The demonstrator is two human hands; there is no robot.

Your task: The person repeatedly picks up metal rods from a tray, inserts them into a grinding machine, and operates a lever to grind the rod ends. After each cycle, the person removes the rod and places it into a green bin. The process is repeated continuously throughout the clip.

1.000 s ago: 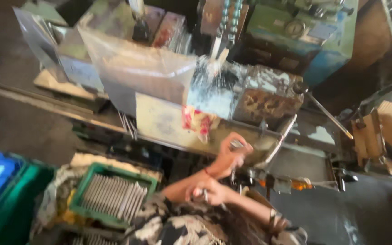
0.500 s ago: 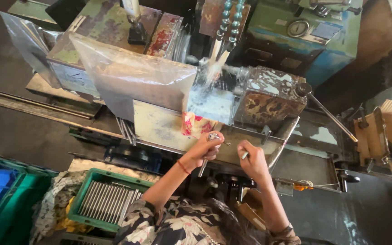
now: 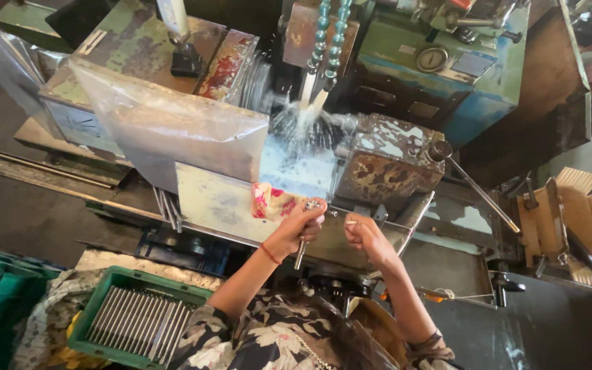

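Gripping one metal rod (image 3: 300,252), the left hand (image 3: 299,227) is closed; the right hand (image 3: 364,234) pinches another small rod (image 3: 351,222). Both now sit level at the grinding machine (image 3: 385,161), closer together than before; one green crate (image 3: 107,305) holds many rods.

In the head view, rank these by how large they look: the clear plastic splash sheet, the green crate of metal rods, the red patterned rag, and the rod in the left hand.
1. clear plastic splash sheet
2. green crate of metal rods, partly cut off at the frame edge
3. red patterned rag
4. rod in the left hand, mostly hidden by the fist
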